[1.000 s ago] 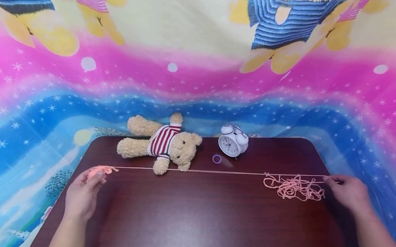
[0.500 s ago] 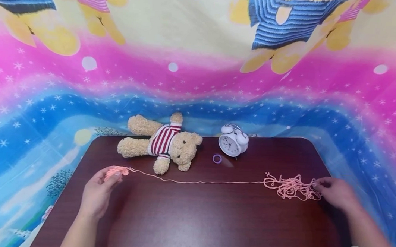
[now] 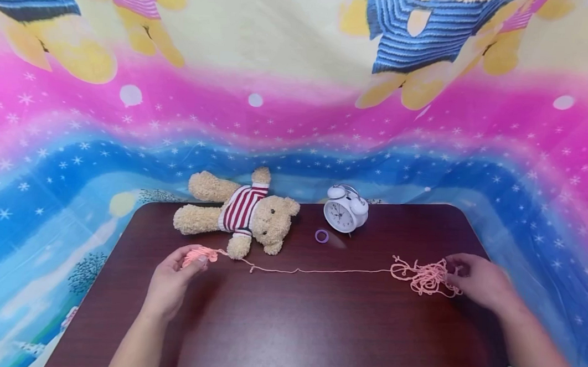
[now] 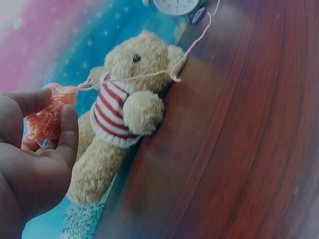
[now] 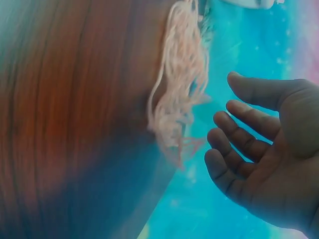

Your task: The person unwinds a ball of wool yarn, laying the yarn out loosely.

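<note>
My left hand holds a small bundle of pink yarn between thumb and fingers, raised a little over the table. From it a single slack strand crosses to a loose tangled heap of the same yarn lying on the right of the table. At the right edge of that heap is my right hand. In the right wrist view this hand has its thumb and fingers spread and loosely bent, with nothing in them, apart from the yarn.
Beyond the strand a teddy bear in a red-and-white striped sweater lies on its back. A white alarm clock stands near the back edge, with a purple ring before it. A printed cloth hangs behind the dark wooden table.
Both hands have moved inward. The strand, stretched taut a second ago, now sags toward the table. My right hand has let go of the yarn end it pinched.
</note>
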### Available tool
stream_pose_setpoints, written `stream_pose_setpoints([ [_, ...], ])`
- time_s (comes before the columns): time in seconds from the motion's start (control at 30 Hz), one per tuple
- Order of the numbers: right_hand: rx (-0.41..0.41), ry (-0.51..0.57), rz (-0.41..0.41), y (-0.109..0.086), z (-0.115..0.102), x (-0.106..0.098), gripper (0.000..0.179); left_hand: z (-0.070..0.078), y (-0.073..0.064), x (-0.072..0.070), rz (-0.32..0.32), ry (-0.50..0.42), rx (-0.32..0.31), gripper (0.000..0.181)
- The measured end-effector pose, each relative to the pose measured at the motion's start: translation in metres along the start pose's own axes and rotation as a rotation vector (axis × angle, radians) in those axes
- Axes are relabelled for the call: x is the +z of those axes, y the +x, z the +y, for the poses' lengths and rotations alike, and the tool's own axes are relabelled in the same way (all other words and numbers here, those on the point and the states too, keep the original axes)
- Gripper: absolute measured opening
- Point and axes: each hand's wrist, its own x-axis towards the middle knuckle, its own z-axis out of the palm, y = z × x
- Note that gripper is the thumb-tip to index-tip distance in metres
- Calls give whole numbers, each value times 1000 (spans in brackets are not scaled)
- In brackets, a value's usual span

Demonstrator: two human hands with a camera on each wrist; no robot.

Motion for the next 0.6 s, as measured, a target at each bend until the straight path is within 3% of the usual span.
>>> stream_pose_setpoints([
  [0.6, -92, 103, 66, 14, -81, 33, 31, -1, 2, 59, -114, -61, 33, 44],
])
